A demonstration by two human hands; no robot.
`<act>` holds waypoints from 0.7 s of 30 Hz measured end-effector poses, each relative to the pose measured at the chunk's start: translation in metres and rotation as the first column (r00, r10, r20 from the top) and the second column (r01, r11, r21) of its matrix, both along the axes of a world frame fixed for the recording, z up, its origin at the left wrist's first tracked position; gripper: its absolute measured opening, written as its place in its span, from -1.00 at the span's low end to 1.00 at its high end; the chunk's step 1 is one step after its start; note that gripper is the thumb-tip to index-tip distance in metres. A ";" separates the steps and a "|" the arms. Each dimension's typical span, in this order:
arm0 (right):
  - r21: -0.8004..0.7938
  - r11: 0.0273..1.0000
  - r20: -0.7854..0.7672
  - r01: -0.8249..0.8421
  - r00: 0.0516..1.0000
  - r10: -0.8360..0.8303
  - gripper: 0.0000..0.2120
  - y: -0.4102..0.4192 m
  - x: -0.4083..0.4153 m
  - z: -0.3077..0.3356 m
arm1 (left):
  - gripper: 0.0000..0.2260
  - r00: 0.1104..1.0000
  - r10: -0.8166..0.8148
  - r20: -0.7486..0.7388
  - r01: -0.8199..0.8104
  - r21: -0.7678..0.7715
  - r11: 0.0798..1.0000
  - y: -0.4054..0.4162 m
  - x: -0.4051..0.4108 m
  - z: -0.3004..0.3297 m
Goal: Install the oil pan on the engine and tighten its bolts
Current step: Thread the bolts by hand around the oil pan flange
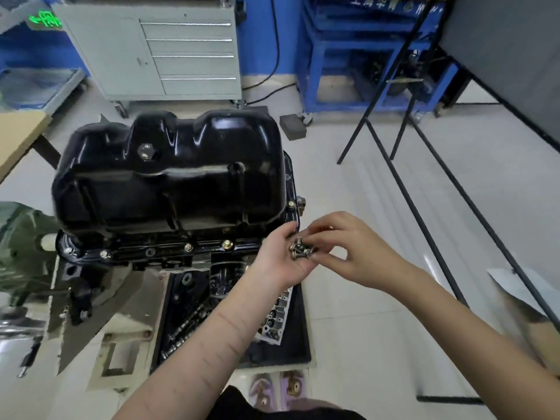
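Several small bolts (300,250) lie bunched in the palm of the left hand (283,259), which is cupped palm-up w/ fingers loosely curled round them, just beside the near-right corner of the oil pan (169,177). Right hand (342,247) comes in from the right, fingertips bent down onto the pile, pinching at a bolt; which one exactly is hard to tell, fingers cover it. Oil pan is glossy black stamped steel, deep, w/ lumpy stepped top, ribs pressed into the near wall and a hex drain plug (145,151) on the upper left face. It sits upside-down-engine style on the engine (169,262), flange flat on the block. Approx four brass-coloured bolts (226,245) already show along the near flange, one more at the right edge; far and left flange are hidden behind the pan body, so bolts there can't be seen. Black oil filter (222,280) hangs below the flange, partly behind the left wrist. Below that, a dark tray (300,334) on the floor holds metal engine parts, mostly covered by the left forearm. Grey tool cabinet (169,53) stands at the back, blue frame (348,56) to its right; left edge of view is smeared and unreadable.
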State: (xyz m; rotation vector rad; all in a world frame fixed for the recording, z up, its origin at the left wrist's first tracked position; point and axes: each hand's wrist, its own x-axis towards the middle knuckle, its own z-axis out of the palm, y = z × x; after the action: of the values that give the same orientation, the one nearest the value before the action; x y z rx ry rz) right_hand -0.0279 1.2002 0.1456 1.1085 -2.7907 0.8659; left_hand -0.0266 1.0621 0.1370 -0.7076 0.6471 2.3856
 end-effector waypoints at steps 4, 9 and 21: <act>0.037 0.998 -0.138 0.044 0.990 -0.039 -0.88 -0.004 0.004 0.002 | -0.39 1.000 -0.012 0.004 0.012 0.008 1.000 -0.002 -0.002 0.000; -0.024 0.990 -0.120 0.140 0.983 -0.142 -0.81 -0.011 -0.001 0.009 | -0.45 1.000 0.009 -0.009 -0.009 -0.011 1.000 -0.004 -0.007 0.006; -0.393 0.864 0.392 0.315 0.907 -0.152 -0.83 -0.004 -0.119 0.010 | -0.71 0.982 0.125 0.143 -0.132 0.044 0.990 0.030 -0.057 -0.013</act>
State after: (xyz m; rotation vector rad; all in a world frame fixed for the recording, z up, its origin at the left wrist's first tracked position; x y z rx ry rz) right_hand -0.1466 1.1959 0.1553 0.5653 -2.6629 1.7027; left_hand -0.0833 1.0925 0.1236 -0.9091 0.4901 2.4333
